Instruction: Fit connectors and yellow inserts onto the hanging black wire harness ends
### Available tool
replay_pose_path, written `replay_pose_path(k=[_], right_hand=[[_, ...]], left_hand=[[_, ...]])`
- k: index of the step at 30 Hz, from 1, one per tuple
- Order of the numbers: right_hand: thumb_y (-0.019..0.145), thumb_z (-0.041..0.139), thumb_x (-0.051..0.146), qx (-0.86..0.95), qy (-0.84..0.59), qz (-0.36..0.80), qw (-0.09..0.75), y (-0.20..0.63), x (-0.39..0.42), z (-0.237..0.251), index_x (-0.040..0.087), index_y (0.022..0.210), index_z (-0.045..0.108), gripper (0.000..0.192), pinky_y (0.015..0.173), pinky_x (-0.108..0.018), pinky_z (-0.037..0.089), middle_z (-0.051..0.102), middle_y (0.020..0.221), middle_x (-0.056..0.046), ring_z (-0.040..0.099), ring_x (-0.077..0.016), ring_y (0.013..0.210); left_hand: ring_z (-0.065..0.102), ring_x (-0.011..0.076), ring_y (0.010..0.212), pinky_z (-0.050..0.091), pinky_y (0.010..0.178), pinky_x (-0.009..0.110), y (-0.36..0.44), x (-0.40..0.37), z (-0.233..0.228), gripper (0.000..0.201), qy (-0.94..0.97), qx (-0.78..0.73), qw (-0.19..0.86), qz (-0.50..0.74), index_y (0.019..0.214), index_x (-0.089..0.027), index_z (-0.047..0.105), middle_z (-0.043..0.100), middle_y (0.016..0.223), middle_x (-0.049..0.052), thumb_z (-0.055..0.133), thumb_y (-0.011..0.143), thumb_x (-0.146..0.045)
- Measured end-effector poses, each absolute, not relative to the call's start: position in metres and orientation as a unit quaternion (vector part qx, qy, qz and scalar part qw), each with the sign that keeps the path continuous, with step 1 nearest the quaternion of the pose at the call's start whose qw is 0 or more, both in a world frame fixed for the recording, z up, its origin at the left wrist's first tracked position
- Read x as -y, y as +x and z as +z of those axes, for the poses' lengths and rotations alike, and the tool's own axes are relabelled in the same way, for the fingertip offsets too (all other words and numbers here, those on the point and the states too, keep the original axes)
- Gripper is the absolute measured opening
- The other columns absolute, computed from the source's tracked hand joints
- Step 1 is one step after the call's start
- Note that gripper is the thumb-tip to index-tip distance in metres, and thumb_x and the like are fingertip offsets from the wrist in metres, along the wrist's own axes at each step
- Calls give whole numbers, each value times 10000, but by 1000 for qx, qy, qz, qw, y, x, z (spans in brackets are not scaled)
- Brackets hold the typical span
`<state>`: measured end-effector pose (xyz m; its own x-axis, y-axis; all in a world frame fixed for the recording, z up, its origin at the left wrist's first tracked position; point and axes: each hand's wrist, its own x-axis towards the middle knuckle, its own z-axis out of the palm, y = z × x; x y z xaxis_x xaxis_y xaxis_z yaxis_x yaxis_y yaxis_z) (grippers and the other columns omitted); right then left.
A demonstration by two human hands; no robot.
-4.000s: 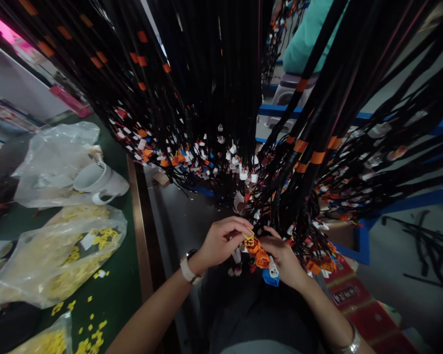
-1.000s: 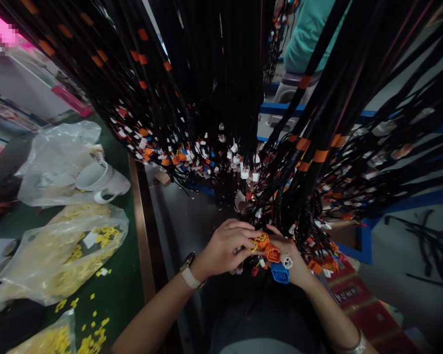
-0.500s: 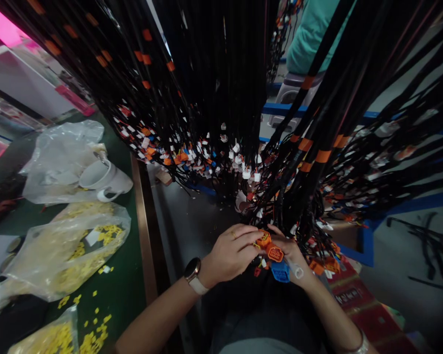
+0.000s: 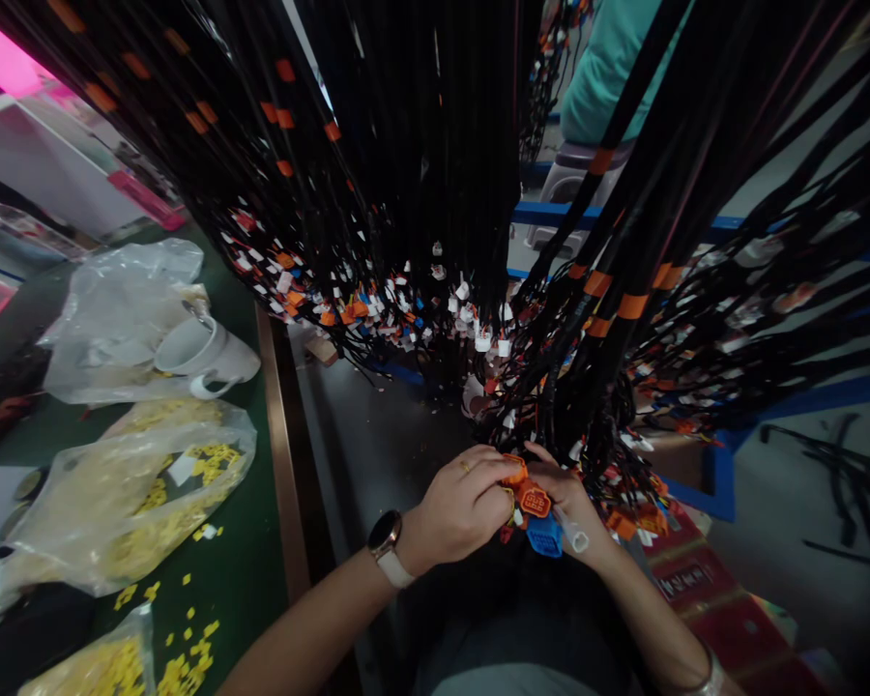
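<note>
Centrally, near the lap, the left hand (image 4: 458, 509) pinches an orange connector (image 4: 534, 500) that the right hand (image 4: 571, 498) grips from behind to steady it, beneath hanging black wire harnesses (image 4: 435, 193), yellow clips bagged (image 4: 116, 493) at left.

Head-worn view, steeply downward, close

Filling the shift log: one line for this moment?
left hand: pinching orange plastic connector | right hand: holding same connector | blue plastic connector: below
</note>
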<state>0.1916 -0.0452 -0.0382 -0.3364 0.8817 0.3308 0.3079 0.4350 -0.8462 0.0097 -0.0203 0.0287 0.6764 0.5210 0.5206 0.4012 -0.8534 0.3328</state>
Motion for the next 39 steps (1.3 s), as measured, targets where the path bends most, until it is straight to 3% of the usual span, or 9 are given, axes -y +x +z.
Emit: replay_pose_path(k=[11,17,29,35,39], right_hand=[[834,556,285,711,-434,343,434,190,44,-45,233,629,574,212,1029,-490,359,584,593,36,598,-166,594],[813,587,249,698,-449,344,440,191,47,-51,242,648,577,165,1052,-487,350,596,603,38,608,-164,614],[801,570,191,701,-452,338,436,190,47,-53,240,639,591,171,1036,-490,354,600,605,35,588,-165,593],[754,627,233,669,-465,395,424,190,43,-39,217,658,612,99,1013,-428,377,600,593,32,581,-156,589],[794,585,269,635,-497,424,412,185,39,-25,208,569,540,237,988,-389,392,513,510,55,513,-124,511]], left_hand=[[569,163,1026,440,981,373,7,18,20,59,901,-241,93,349,750,-162,594,660,1053,57,577,799,-134],[576,147,932,458,903,370,7,20,22,75,893,-266,58,357,726,-182,578,670,950,21,616,772,-136],[543,158,912,470,866,368,7,20,23,83,906,-239,40,347,706,-160,580,653,898,55,618,779,-150],[574,165,918,495,799,338,8,15,22,25,841,-306,181,407,755,-177,635,659,982,64,656,754,-164],[609,141,745,509,677,271,9,12,26,91,739,-372,332,453,756,-165,675,665,773,50,725,688,-198]])
